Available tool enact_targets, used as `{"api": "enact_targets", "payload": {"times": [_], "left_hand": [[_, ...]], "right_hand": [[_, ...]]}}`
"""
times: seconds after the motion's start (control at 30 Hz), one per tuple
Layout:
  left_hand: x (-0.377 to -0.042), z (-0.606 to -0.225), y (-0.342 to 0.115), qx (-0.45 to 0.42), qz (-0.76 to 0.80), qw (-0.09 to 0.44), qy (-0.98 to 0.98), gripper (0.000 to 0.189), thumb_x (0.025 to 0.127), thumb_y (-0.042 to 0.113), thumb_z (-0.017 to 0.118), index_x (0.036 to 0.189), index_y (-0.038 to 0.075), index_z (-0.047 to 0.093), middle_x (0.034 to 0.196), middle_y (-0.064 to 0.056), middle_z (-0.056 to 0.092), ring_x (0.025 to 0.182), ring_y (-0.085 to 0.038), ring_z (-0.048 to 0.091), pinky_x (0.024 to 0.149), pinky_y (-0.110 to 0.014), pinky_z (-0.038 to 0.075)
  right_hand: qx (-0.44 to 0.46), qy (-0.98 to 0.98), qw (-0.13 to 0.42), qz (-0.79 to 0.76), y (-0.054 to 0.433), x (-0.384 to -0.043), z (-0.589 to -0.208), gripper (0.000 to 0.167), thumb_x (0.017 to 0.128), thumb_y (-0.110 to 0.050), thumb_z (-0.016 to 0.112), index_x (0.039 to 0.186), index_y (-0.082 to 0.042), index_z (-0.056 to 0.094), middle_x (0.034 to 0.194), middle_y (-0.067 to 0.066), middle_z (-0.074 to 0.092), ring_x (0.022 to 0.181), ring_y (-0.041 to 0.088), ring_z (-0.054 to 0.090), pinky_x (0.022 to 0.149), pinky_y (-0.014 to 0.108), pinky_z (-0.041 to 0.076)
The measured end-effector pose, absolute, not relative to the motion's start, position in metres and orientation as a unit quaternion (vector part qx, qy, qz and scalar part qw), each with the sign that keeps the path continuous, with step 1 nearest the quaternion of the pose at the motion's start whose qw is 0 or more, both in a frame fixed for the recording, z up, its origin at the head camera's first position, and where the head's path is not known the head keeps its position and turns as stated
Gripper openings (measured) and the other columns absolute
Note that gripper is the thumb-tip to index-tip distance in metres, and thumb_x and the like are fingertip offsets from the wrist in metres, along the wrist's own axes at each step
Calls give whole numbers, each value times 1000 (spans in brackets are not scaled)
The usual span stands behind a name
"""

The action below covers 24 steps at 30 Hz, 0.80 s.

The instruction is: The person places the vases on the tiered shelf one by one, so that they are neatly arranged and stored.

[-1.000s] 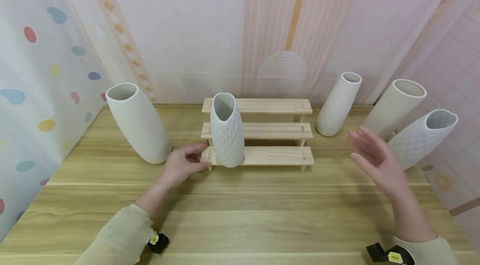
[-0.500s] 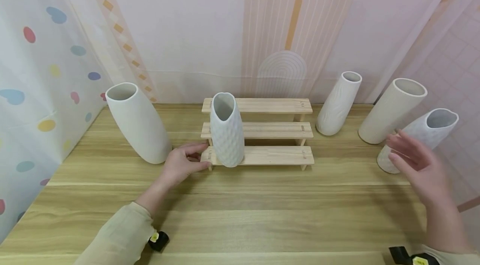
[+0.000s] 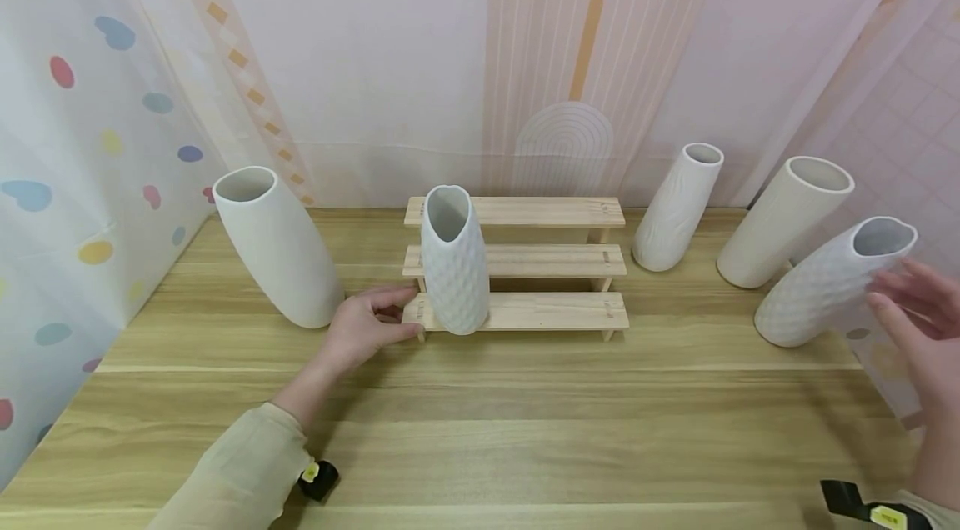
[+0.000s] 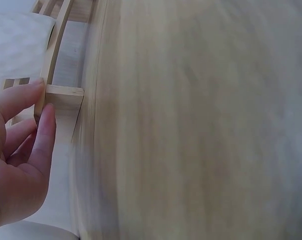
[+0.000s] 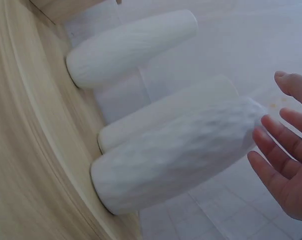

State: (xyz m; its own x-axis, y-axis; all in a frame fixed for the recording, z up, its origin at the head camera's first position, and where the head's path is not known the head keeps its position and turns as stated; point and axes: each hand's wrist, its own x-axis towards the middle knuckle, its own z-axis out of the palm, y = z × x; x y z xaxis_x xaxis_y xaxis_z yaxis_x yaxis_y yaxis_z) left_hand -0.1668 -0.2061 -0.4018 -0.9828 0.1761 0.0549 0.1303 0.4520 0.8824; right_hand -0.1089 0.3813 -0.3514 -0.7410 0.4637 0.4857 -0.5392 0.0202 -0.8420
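Note:
My left hand [image 3: 367, 326] pinches the left end of the lowest step of a three-tier wooden display stand [image 3: 547, 312]; the left wrist view shows thumb and fingertips on either side of that slat [image 4: 55, 55]. On the same step stands a white dimpled vase [image 3: 457, 280] with a heart-shaped mouth. Over at the right, my right hand [image 3: 926, 322] is beside the upper part of a second dimpled white vase [image 3: 813, 288], near its rim. In the right wrist view that hand [image 5: 288, 155] has loosely spread fingers and holds nothing, its fingertips overlapping the vase's top end [image 5: 180, 150].
A tall smooth white vase [image 3: 281, 251] stands left of the stand, close to my left hand. Right of the stand are a slim leaf-patterned vase [image 3: 677, 209] and a plain cylindrical vase [image 3: 783, 222]. Patterned curtains [image 3: 375, 63] hang behind the wooden table [image 3: 525, 438].
My right hand has moved rightward, from in front of the cylindrical vase, past the right dimpled vase, to its far side. The left hand and the stand have stayed put.

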Motion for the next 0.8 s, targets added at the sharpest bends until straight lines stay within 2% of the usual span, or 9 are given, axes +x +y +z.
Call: {"api": "enact_targets", "payload": {"times": [0.13,0.3,0.43,0.57,0.67,0.8], "left_hand": [[-168,-402,-206,93,512,21,854,58,77,17,87,128,0,65,133,-16,60,100,-26,63,78,-23,53],[-168,-402,-208,92,507,19,857,58,77,17,87,128,0,66,133,-16,60,98,-25,63,77,-23,53],[-169,-404,-208,94,504,20,858,58,77,16,87,128,0,66,132,-16,60,97,-25,64,76,-23,53],[-169,-404,-208,93,506,22,857,58,77,16,87,128,0,66,132,-16,60,97,-26,64,76,-23,53],[-169,-404,-208,92,503,21,859,58,77,17,87,128,1,66,132,-16,60,97,-25,64,75,-23,53],[-169,-404,-208,98,501,18,860,57,77,17,87,128,1,66,132,-16,60,96,-26,64,74,-23,53]], "right_hand": [[-23,-693,383,610,422,-125,-369,48,83,16,68,128,0,64,104,-4,72,93,4,66,81,9,47],[-102,-786,372,484,457,-145,-383,66,82,8,74,141,-17,56,125,-5,63,106,1,60,86,9,44],[-122,-798,334,486,438,-144,-364,75,81,7,74,146,-21,48,138,-4,57,116,0,56,93,10,41],[-133,-831,271,467,404,-136,-339,81,88,-3,70,156,-23,30,154,4,40,130,3,44,99,9,33],[-121,-848,247,454,391,-133,-330,81,89,-6,71,156,-26,30,148,0,43,125,3,45,93,4,34],[-103,-842,251,466,387,-137,-329,76,84,-3,76,146,-30,42,120,-19,50,101,-2,50,79,4,38]]}}
